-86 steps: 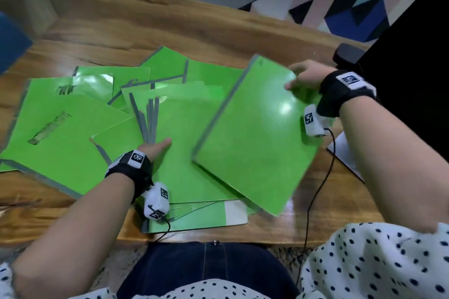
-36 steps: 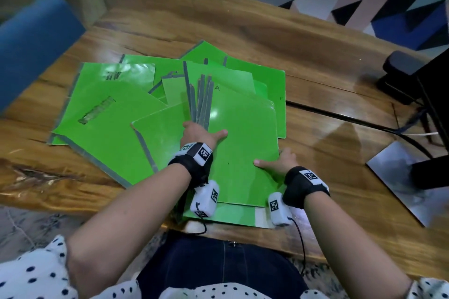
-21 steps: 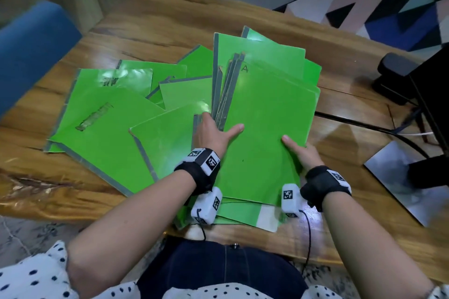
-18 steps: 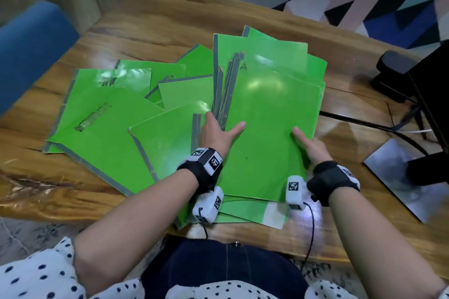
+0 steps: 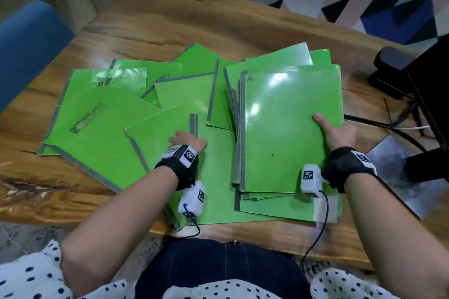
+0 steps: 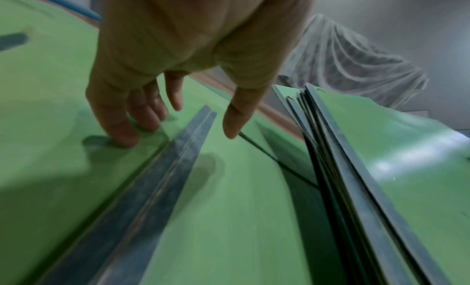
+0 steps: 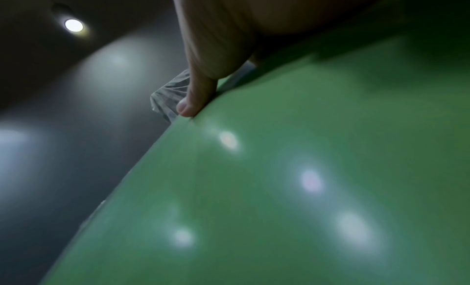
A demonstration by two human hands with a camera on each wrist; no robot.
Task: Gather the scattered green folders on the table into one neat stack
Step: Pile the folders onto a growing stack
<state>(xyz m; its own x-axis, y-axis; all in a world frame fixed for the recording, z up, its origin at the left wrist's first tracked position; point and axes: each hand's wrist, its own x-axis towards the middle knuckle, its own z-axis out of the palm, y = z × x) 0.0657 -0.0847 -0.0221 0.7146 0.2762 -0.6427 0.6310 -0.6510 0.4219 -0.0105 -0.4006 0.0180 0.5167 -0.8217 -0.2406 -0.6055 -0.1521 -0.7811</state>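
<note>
While the right hand [image 5: 340, 133] holds the gathered stack [image 5: 289, 133] by its right edge, thumb lying on the top cover and the other fingers tucked out of sight underneath, the left hand [image 5: 185, 142] rests with loosely spread fingers on a loose folder [image 5: 160, 138] just to the left of that stack, gripping nothing. From the left wrist, the fingertips [image 6: 124, 136] press the cover beside a grey spine [image 6: 162, 178], and the stack's spines stand a little raised to the thumb's side. More folders [image 5: 97, 114] fan out further left of that hand, overlapping at angles on the wooden table [image 5: 170, 24].

To my eye the pile is perhaps half made. The job now looks like drawing the folder under the left palm across to the stack. It would go best with flat, even pressure so the glossy cover slides rather than buckles, the spine turned to match the others. The right hand should keep the stack pinned, since slick covers could skid apart.
</note>
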